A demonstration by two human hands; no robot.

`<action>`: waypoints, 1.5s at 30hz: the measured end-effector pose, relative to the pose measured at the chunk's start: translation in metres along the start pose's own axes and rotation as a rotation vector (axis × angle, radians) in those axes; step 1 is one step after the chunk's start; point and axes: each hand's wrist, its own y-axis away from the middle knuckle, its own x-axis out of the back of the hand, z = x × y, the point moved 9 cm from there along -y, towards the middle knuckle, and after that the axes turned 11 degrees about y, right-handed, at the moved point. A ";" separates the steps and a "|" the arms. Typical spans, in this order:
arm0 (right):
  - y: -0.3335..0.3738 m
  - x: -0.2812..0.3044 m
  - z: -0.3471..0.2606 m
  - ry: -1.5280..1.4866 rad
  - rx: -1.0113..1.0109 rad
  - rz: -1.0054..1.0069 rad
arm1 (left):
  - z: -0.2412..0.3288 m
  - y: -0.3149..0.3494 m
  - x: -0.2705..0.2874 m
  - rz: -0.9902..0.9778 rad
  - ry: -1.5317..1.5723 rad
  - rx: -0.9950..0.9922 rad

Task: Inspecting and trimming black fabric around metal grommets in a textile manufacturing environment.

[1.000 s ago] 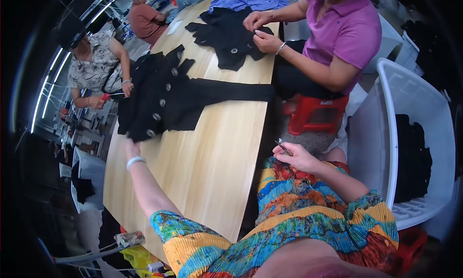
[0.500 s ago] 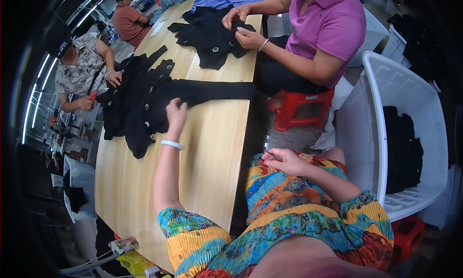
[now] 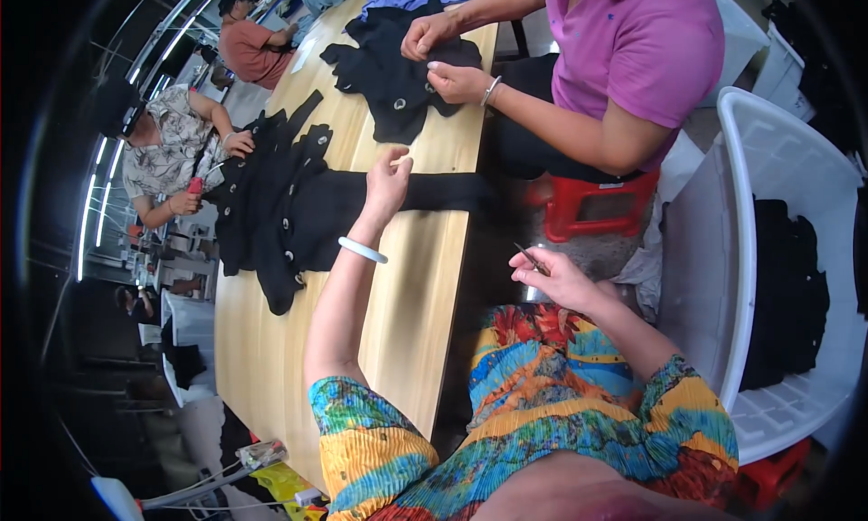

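My left hand point(image 3: 389, 184), a pale bangle on its wrist, hovers over a black garment point(image 3: 325, 195) spread across the wooden table. Its fingers are loosely bent and somewhat apart, with nothing visible between them. Shiny round rings or buttons dot the heaped black cloth, and one long strip of it runs right to the table's edge. Above my lap, beside that edge, my right hand point(image 3: 562, 279) is closed on a small dark pointed tool point(image 3: 532, 259). Its tip sticks out up and left; most of it is hidden by the fingers, so its exact kind cannot be told.
Across from me, a person in a pink shirt point(image 3: 633, 60) handles another black garment point(image 3: 389, 69), seated on a red stool point(image 3: 601, 204). A person at left holds a red-handled tool point(image 3: 194, 186). A white bin point(image 3: 737, 250) with black cloth stands at right.
My left hand has moved right and a little up, along the black cloth. My right hand has lifted slightly off my lap with the tool. The view has shifted a little.
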 end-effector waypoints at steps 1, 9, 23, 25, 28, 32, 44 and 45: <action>-0.005 0.002 0.000 -0.017 0.000 -0.013 | -0.002 -0.010 0.002 0.014 0.031 -0.012; -0.027 0.028 0.018 -0.135 -0.070 -0.034 | -0.003 -0.081 -0.019 0.095 0.511 0.132; -0.041 0.024 0.054 -0.206 -0.158 -0.105 | 0.014 -0.104 -0.023 0.210 0.749 -0.004; -0.046 0.030 0.040 -0.089 -0.090 -0.061 | 0.015 -0.103 -0.018 0.310 0.775 -0.036; -0.055 0.037 0.005 0.135 0.067 0.005 | 0.019 -0.102 -0.008 0.414 0.844 -0.012; -0.068 0.064 -0.081 0.382 0.278 0.113 | 0.018 -0.095 -0.002 0.394 0.806 -0.013; -0.203 0.083 -0.194 1.079 0.647 0.510 | 0.017 -0.104 -0.006 0.039 0.814 0.181; -0.212 0.078 -0.193 1.121 0.630 0.476 | 0.019 -0.104 -0.006 0.039 0.821 0.180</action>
